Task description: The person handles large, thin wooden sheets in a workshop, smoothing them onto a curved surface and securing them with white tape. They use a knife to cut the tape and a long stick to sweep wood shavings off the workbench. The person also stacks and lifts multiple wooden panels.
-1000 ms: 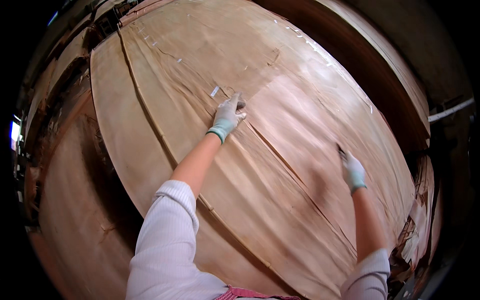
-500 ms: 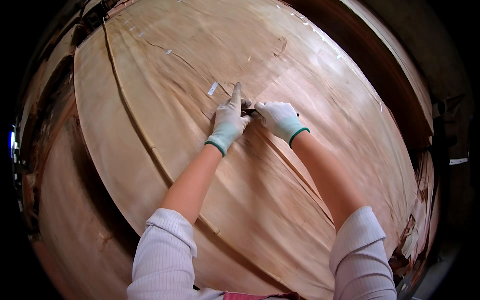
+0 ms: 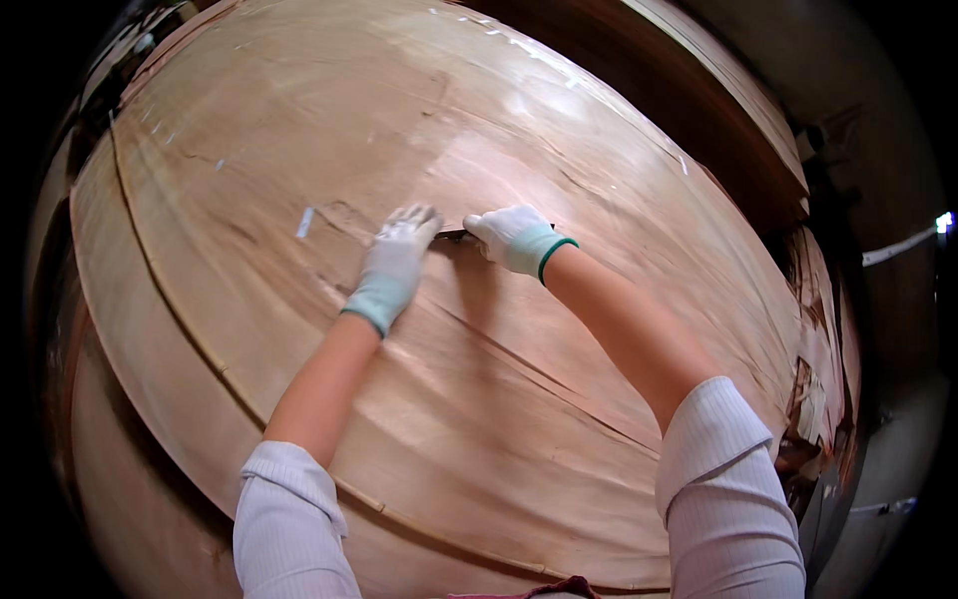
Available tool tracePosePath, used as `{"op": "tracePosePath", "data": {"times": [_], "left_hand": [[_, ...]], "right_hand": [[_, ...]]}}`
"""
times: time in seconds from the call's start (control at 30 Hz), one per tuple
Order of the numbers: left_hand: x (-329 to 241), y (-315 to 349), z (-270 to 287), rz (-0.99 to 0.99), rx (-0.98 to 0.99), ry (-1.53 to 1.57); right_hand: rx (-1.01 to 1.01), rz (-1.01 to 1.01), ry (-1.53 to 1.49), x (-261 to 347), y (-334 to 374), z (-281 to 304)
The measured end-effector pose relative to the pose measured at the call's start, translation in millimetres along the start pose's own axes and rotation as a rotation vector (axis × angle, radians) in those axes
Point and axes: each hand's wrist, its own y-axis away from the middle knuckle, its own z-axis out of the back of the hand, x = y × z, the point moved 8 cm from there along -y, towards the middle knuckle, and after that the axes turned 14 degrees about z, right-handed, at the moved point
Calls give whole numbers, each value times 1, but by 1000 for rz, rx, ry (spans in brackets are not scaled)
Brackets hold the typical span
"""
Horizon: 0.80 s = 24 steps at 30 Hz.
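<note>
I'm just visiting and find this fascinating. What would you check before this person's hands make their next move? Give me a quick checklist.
1. Both hands covered: ok; the left hand and right hand are gloved.
2. Dark tool gripped: ok; the right hand is closed on it.
3. Left hand well clear of the dark tool: not ok; the tool's end is right beside it, and contact cannot be told.
4. Wood-coloured sheet smooth: not ok; ripples show.
5. White strip clear of both hands: ok; it lies apart, left of the left hand.
6. Dark tool's edge sharp: cannot tell; too small.
</note>
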Motion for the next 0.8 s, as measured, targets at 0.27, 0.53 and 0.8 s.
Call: {"op": "tracePosePath", "data": {"times": [0.27,0.53,0.8], "left_hand": [[-55,-30,-20,-88,158,-418],[-97,-45,-103,-71,89,-94],[-112,-45,-108,-82,102,-365]], "right_hand": [[52,-226,-15,-85,95,-24],[-58,-227,-33,-83,107,-26],[90,-741,-194,-159,413,-113]]}}
